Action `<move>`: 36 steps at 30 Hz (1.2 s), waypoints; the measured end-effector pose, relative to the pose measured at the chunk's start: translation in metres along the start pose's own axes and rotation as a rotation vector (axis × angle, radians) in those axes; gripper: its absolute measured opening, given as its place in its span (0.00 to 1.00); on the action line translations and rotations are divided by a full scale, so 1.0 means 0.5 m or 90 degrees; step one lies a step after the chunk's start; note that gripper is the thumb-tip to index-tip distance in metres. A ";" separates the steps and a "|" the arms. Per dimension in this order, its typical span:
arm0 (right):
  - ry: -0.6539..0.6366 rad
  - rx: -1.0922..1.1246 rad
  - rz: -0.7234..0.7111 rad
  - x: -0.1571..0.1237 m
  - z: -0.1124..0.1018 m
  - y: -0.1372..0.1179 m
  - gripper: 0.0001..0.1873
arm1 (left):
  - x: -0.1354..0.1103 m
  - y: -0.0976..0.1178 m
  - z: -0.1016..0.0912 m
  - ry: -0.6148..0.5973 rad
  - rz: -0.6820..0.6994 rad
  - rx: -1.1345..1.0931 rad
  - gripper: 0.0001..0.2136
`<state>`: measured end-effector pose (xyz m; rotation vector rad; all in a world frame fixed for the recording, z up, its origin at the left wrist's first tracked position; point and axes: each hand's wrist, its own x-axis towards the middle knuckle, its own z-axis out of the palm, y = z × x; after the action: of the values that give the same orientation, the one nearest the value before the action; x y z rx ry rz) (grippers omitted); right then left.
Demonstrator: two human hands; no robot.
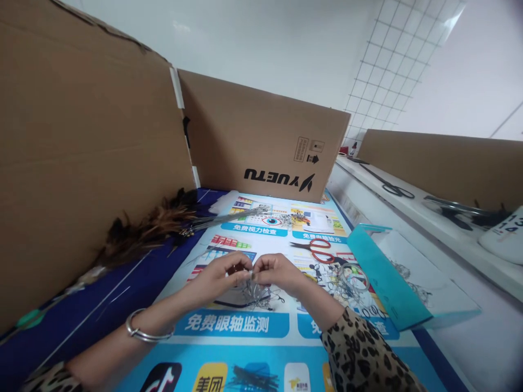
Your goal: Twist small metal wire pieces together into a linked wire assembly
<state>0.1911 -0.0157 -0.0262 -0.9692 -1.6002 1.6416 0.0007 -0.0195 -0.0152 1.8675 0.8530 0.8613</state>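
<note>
My left hand (223,275) and my right hand (280,272) meet over the middle of the printed mat, fingertips nearly touching. Thumb and forefinger are pinched on each hand. Something tiny shows between the fingertips, too small to name. Just under my hands lies a loose tangle of thin wire pieces (261,296), some with dark looped ends, partly covered by my fingers. To the right of my right hand are red-handled scissors (321,251) with dark blades. Closer in on that side is a coil of thin silvery wire (354,280) among more wire bits.
Brown feathers (151,231) with long stems lie along the left cardboard wall (81,125). A teal-edged clear box (390,283) holding wire bits stands at right. Short black strips (255,377) lie at the front. Another pair of scissors (392,188) rests on the right ledge.
</note>
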 end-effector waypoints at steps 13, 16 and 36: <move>0.062 -0.083 -0.060 0.003 -0.002 0.018 0.11 | -0.014 0.005 -0.008 0.026 0.010 0.189 0.06; 0.243 -0.112 -0.127 0.012 0.004 0.045 0.13 | -0.016 -0.013 -0.018 0.082 -0.023 0.180 0.07; 0.311 -0.495 -0.298 0.011 0.053 0.102 0.06 | 0.013 -0.077 0.025 0.236 -0.212 -0.353 0.12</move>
<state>0.1681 -0.0275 -0.0780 -1.1254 -1.9261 0.3982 0.0062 -0.0051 -0.0532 1.0680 0.9900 1.1091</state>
